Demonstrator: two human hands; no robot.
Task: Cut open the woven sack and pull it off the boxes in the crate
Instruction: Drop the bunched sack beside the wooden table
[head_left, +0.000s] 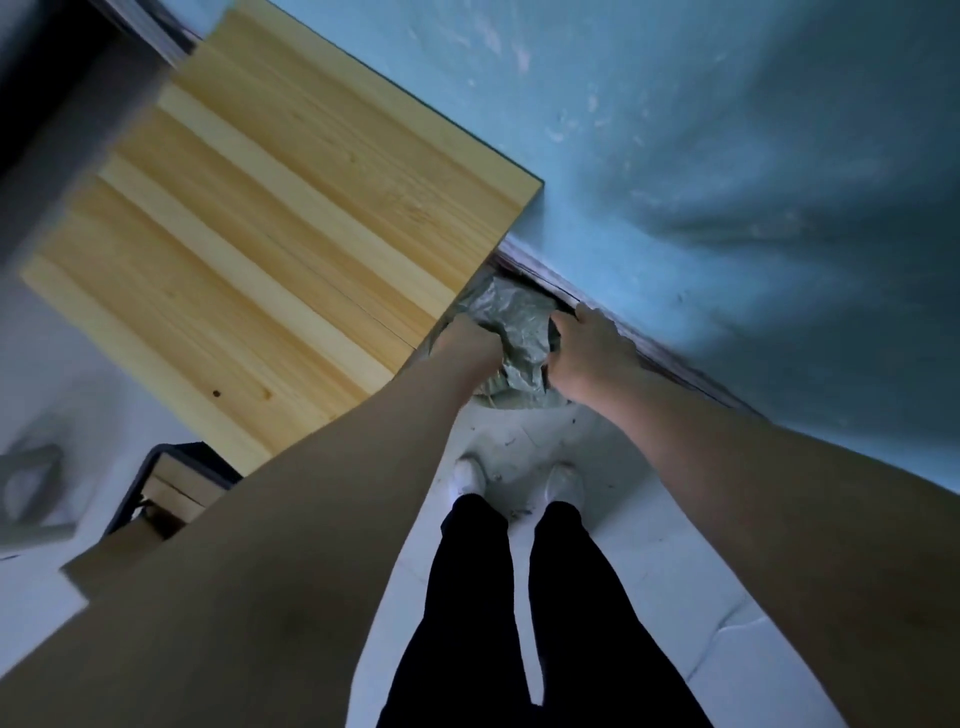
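A crumpled grey-green woven sack (511, 327) lies on the floor in the corner between a wooden table and the blue wall. My left hand (470, 343) is closed on the sack's left side, its fingers buried in the folds. My right hand (589, 348) grips the sack's right side close to the skirting board. Both arms reach down from the bottom of the head view. The crate and the boxes are hidden; I cannot tell whether they lie under the sack.
A pale wooden tabletop (270, 223) fills the left. The blue wall (727, 156) runs along the right. My feet in white shoes (519, 480) stand on the white floor. A dark bin with books (171, 486) sits lower left.
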